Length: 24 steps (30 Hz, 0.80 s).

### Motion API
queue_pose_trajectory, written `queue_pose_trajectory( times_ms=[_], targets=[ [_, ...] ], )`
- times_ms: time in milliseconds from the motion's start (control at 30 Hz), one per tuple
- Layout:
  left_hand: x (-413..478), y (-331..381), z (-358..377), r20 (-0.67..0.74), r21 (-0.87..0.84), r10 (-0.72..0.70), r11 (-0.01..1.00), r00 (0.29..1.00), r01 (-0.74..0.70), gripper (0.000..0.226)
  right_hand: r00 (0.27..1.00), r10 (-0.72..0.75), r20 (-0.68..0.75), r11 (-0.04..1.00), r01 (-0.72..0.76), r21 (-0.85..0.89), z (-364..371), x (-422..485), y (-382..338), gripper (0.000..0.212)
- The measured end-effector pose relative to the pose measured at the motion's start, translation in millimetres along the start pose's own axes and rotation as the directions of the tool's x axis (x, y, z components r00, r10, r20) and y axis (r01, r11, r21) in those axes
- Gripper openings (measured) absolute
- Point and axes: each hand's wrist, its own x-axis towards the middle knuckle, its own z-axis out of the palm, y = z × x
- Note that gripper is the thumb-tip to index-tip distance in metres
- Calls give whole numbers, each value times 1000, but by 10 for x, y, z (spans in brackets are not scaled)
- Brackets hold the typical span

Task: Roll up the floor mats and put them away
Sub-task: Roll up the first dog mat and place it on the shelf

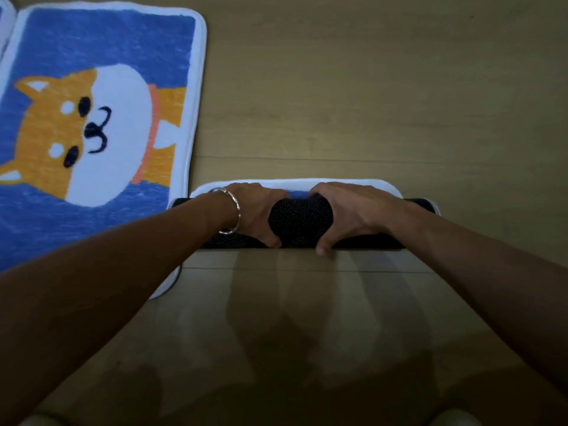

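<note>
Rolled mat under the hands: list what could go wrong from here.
1. The left hand and right hand grip only the middle of the rolled mat, so its ends may loosen or roll unevenly.
2. The last white edge is not yet rolled in; letting go could let it spring open.

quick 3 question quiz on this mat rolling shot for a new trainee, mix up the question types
1. True or false: the gripped mat under the left hand and right hand is fully rolled, with no flat part left.
2. Which wrist wears the bracelet? A left, B right, C both.
3. Fill in: the flat mat on the wooden floor shows a ___ on a blue ground.

Key: 1 false, a white-edged strip lies flat beyond the roll. 2 A. 3 dog.
</note>
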Motion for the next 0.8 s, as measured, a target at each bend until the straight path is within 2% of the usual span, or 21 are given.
queue_pose_trajectory(
  times_ms=[67,133,200,267,333,433,500,567,667,800],
  targets=[
    [-49,-29,42,-19,-37,40,998,999,-41,92,1000,1,22,1000,-1,-11,13,40,-12,78],
    [-111,-46,77,-105,24,84,996,991,-82,109,999,8,35,1000,-9,27,-2,80,3,65],
    [-136,-27,107,-152,115,125,987,980,-108,112,998,25,61,994,-31,105,-13,91,34,55],
    [-117,8,125,-157,144,113,985,981,-91,103,998,32,57,989,-40,144,24,83,50,54],
    [-88,15,118,-151,112,92,991,984,-76,96,1000,15,12,990,-17,141,81,81,71,65],
    [-34,-41,101,-96,66,101,993,990,-95,111,999,37,-19,990,-34,140,67,75,88,115],
    [-12,-55,99,-75,38,61,998,995,-58,122,996,82,29,985,-86,150,40,84,95,131],
    [-6,-30,89,-35,-38,-11,999,999,10,128,991,113,71,983,-121,134,34,79,84,133],
    [-17,18,52,25,-79,-62,995,998,64,133,993,114,40,989,-117,89,27,48,45,130],
    [-61,43,42,-8,-3,-70,998,998,69,138,999,33,-29,996,-35,-80,93,11,-38,137]
  ],
)
